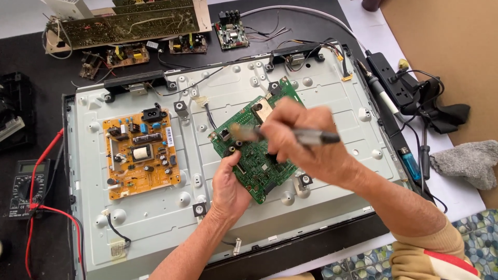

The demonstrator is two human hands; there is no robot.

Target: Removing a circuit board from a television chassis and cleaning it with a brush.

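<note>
Green board (259,155) tilted up off the metal panel (321,98), near the middle. Left hand (228,186) under its low edge, thumb on top, fingers curled shut on the board. Right hand (298,137) over the board, closed tight on a brush (306,136). Brush long way left to right, soft blurred tip at the left, just above the board's top part. Orange board (139,153) flat, well apart to the left.
</note>
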